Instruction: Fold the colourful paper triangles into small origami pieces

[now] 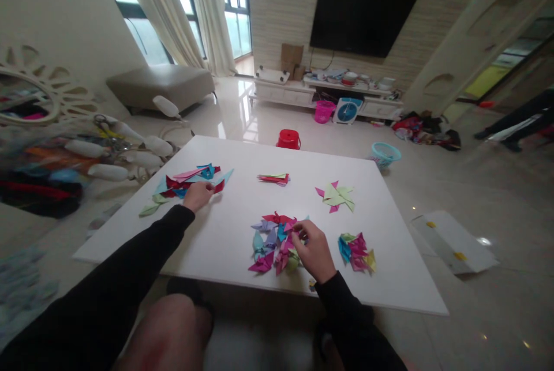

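My left hand (pixel 199 195) reaches into a loose heap of folded paper pieces (pixel 175 182) at the left of the white table. Its fingers are closed, pinching a folded red paper piece (pixel 219 186) at their tips. My right hand (pixel 315 248) is over the right side of a cluster of origami cranes (pixel 272 238) in purple, pink, blue and green near the front edge. Its thumb and forefinger are bent together by a pink crane (pixel 289 225); what they hold, if anything, is partly hidden.
The white table (pixel 234 227) also bears a stack of folded papers (pixel 274 179), a green-and-pink folded pile (pixel 336 196) and a smaller origami group (pixel 357 252). Beyond it stand a red bucket (pixel 288 139) and a blue basket (pixel 385 153). A lamp with several white shades (pixel 142 157) is at left.
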Motion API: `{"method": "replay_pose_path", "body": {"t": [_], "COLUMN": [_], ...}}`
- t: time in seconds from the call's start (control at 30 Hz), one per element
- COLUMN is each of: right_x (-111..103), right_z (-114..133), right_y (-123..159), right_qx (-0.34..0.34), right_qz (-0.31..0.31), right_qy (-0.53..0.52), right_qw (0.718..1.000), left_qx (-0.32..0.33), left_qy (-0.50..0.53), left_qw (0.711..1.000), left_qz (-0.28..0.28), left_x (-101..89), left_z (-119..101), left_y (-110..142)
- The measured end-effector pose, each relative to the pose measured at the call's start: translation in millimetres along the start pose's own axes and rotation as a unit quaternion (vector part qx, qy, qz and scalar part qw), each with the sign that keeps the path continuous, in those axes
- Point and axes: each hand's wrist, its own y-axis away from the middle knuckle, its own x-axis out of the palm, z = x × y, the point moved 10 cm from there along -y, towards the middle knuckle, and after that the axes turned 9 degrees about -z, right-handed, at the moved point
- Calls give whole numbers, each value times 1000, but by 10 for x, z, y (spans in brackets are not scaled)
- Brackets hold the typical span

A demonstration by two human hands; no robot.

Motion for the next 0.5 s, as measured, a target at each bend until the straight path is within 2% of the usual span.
{"method": "replay_pose_path", "body": {"t": [0.07, 0.1, 0.2, 0.27, 0.37, 0.43, 0.5], "right_x": [-48, -75, -177, -246, -295, -268, -198], "right_z": [-34, -56, -153, -240, -359, -394, -384], "right_y": [-13, -25, -73, -102, -116, -108, -100], "right_qx": [6, 11, 33, 56, 95, 111, 112], "right_qz": [-4, -7, -30, -52, -72, -68, -50], "right_qy": [5, 4, -12, -25, -40, -57, -79], "right_qw": [1000, 1000, 999, 997, 992, 990, 989], "left_qx": [43, 74, 114, 105, 122, 141, 162], "left_qy": [45, 102, 273, 352, 408, 417, 408], "left_qw": [997, 990, 945, 911, 870, 858, 860], "left_qz": [34, 60, 143, 187, 248, 264, 260], "left_x": [48, 83, 210, 322, 499, 568, 590], "left_z": [-449, -731, -1501, -1856, -2161, -2206, -2179], "left_y": [254, 437, 1095, 1495, 1902, 1986, 1954]}}
